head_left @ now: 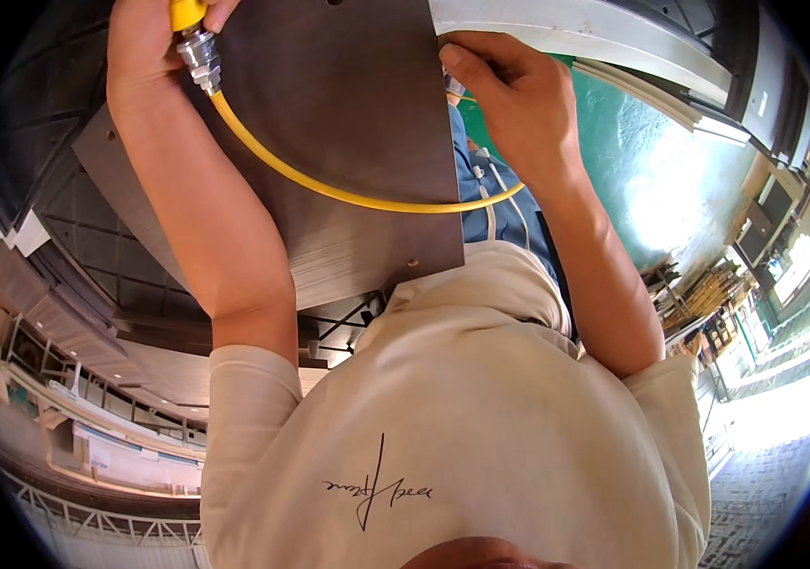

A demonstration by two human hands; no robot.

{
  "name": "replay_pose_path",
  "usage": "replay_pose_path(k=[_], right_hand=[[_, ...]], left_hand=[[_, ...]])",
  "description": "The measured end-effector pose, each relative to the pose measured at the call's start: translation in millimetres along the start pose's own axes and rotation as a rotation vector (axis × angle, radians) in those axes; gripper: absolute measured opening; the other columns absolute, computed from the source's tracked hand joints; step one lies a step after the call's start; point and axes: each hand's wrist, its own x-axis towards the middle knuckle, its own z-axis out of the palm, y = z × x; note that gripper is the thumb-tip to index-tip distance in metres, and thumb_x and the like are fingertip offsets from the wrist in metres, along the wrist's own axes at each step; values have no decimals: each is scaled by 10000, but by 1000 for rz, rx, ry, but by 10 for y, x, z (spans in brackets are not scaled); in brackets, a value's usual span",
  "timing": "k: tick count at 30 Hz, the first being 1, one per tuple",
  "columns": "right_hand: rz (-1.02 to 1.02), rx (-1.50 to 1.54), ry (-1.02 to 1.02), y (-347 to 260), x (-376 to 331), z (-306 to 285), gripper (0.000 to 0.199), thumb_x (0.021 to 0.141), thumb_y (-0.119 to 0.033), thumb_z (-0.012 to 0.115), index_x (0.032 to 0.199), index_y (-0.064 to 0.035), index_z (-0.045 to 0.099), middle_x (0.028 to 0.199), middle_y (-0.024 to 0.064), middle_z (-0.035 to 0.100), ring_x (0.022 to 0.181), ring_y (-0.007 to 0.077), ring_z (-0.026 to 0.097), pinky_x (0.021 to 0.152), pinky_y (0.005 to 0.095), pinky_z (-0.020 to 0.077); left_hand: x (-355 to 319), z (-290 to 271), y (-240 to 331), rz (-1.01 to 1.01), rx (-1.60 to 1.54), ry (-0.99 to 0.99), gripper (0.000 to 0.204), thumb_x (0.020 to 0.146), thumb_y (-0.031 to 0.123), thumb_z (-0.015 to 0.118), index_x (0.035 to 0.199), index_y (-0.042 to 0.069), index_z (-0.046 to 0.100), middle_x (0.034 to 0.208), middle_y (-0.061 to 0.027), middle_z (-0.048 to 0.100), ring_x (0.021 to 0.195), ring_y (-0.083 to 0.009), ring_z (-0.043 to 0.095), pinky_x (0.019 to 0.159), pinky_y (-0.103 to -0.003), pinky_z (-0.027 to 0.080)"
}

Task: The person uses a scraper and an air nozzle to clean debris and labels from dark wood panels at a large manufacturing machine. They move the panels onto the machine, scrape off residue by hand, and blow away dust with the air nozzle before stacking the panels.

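At the top left, my left hand is closed round a yellow-handled tool; the picture's upper edge cuts off its working end. A metal coupling joins the tool to a thin yellow hose, which curves across a large dark brown panel and passes behind my right wrist. My right hand is closed at the panel's right edge, its thumb and forefinger close together there. The other fingers are curled and partly hidden. Small round holes show near the panel's edges.
Below the panel lies another dark sheet, turned at an angle over a black machine bed. A pale metal beam runs across the top right above a green floor. Stacked wooden pieces stand farther right.
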Motion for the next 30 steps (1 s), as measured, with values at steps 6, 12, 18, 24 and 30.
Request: replay_pose_path(k=[6,12,18,24,30], right_hand=[[6,-64,-29,-2,87,-15,274,919,-235,765,1073,-10,792,840,78,758,707,117,642,673,290,526],[84,69,9,166,295,-124,298,903,-246,790,1058,9,797,906,65,780,745,119,664,694,287,535],[162,115,-120,-253,180,29,135,951,-89,708,982,33,756,773,101,703,624,145,637,557,293,503],[134,-234,-107,-374,113,-12,191,937,-155,703,976,21,765,737,84,719,593,143,644,580,300,514],[141,-194,-197,-125,-137,-155,258,926,-203,692,1032,21,765,776,85,750,545,171,654,529,339,532]], left_hand=[[-5,34,-14,16,-11,-39,305,903,303,726,776,104,533,625,-35,526,456,-107,477,438,-211,376],[-28,64,-13,47,30,-72,266,913,282,729,843,90,559,662,-39,551,479,-99,480,465,-210,381],[-15,64,-57,46,84,-90,265,917,292,742,868,87,581,689,-55,584,505,-104,494,485,-217,382],[24,30,-6,20,76,-144,256,927,291,740,910,78,600,744,-73,619,536,-99,523,513,-211,404],[16,3,-35,26,67,-143,244,931,277,748,932,71,616,771,-87,647,548,-98,550,528,-213,435]])
